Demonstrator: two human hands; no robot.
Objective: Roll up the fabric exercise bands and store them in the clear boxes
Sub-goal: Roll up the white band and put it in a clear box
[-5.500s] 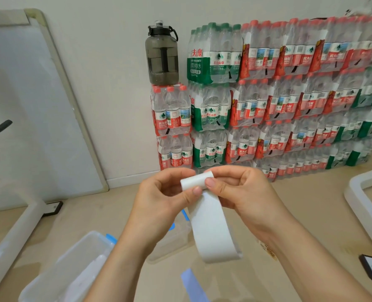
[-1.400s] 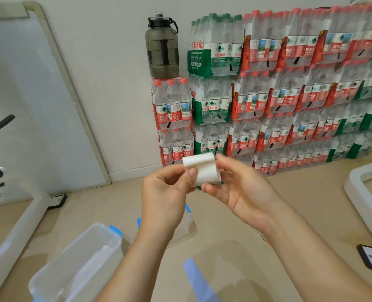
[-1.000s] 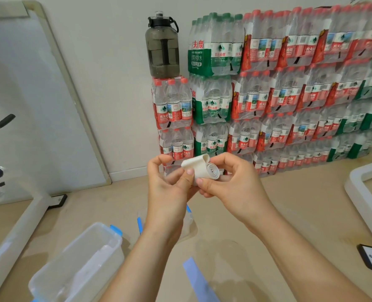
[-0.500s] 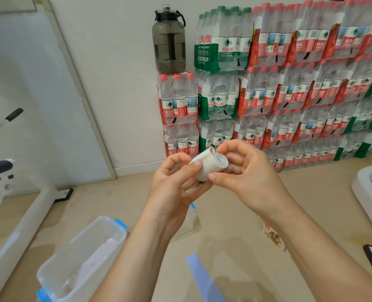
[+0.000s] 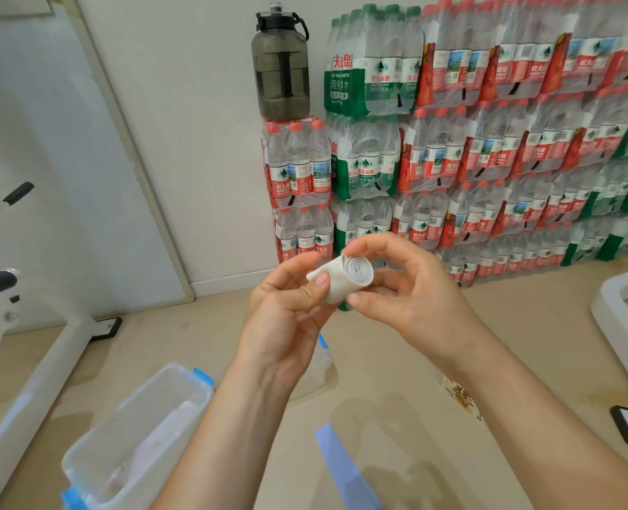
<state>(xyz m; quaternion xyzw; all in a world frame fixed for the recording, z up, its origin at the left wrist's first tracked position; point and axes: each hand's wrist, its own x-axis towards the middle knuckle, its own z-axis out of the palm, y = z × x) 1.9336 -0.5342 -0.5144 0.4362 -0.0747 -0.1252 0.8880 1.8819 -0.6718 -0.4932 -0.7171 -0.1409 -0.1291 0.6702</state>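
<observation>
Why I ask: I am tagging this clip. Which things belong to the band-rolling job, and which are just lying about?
Job: rolled white band, pinched by the left hand and right hand; clear box with blue clips; blue strip on the floor, probably another band.
Lying about: dark water jug; stacked packs of bottled water; whiteboard; white equipment frame.

The rolled band (image 5: 338, 287) lies between left hand (image 5: 286, 318) and right hand (image 5: 415, 300), a clear box (image 5: 121, 408) below-left, bottle packs (image 5: 489, 160) behind.
</observation>
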